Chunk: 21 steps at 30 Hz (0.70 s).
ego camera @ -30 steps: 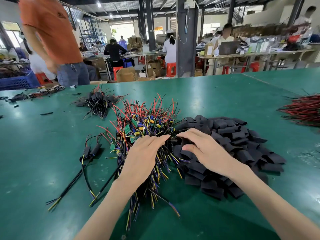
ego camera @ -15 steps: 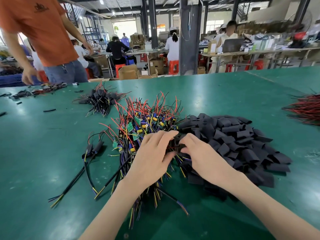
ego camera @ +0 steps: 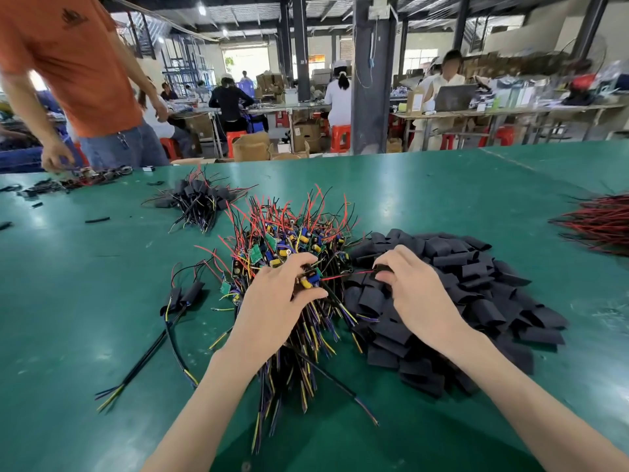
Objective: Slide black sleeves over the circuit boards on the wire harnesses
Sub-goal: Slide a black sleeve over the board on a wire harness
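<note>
Black sleeve in the right hand

Open table at left; harness pile and sleeve pile block centre.

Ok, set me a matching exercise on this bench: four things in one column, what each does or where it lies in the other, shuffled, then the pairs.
Column one
1 left hand
2 right hand
3 loose sleeve pile
4 red and black wire bundle

Column two
a at the table edge, far right
b pinches one black sleeve
c grips a circuit board over the harness pile
d beside the harness pile, on its right

Pairs: 1-c, 2-b, 3-d, 4-a
</note>
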### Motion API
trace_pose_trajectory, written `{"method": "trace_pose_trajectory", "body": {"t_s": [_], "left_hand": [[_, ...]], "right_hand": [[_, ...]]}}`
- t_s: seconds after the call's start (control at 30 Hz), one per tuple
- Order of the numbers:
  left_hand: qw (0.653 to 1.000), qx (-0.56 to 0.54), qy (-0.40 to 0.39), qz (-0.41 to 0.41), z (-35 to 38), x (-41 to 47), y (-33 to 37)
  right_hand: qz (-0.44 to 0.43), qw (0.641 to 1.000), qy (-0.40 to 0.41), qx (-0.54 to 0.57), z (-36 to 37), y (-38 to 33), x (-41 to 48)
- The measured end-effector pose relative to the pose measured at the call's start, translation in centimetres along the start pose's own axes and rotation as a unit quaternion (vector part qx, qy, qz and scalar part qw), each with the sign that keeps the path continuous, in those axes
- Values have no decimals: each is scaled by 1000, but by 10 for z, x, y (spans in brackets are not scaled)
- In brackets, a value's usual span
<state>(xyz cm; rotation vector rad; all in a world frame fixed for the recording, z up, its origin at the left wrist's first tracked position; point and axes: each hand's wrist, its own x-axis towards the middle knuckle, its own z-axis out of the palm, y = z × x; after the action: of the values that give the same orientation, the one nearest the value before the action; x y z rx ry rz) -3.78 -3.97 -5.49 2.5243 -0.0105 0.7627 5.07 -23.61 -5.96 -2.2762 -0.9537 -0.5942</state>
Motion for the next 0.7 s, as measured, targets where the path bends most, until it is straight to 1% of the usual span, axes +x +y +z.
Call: {"method": "trace_pose_trajectory", "body": {"t_s": [0.1,0.17,0.2,0.3,0.37,0.5,0.57,0.7], "left_hand": [[995,-96,-33,-16,0,0,2],[992,-119,-35,-19,-1,-1,3],[991,-124,-35,-19,-2,0,3],[990,-132,-32,-26,-2,1,2],[991,-127,-36,-31,-1,1,4],[995,-99,-30,12,6,-3,9],[994,-104,-19,10,7,-2,11],[992,-128,-17,-11,6,-1,12]], "right_hand": [[-28,998,-7,-61,-2,-2,0],[-66,990,7,-127,-2,0,-1],[-69,986,13,-150,-3,1,-1],[-72,981,31,-178,-4,3,-1],[-102,977,35,-184,-2,1,-1],[-163,973,26,-162,3,-8,-4],[-188,971,27,-148,6,-12,-5],[-175,979,28,-99,8,-14,-6]]}}
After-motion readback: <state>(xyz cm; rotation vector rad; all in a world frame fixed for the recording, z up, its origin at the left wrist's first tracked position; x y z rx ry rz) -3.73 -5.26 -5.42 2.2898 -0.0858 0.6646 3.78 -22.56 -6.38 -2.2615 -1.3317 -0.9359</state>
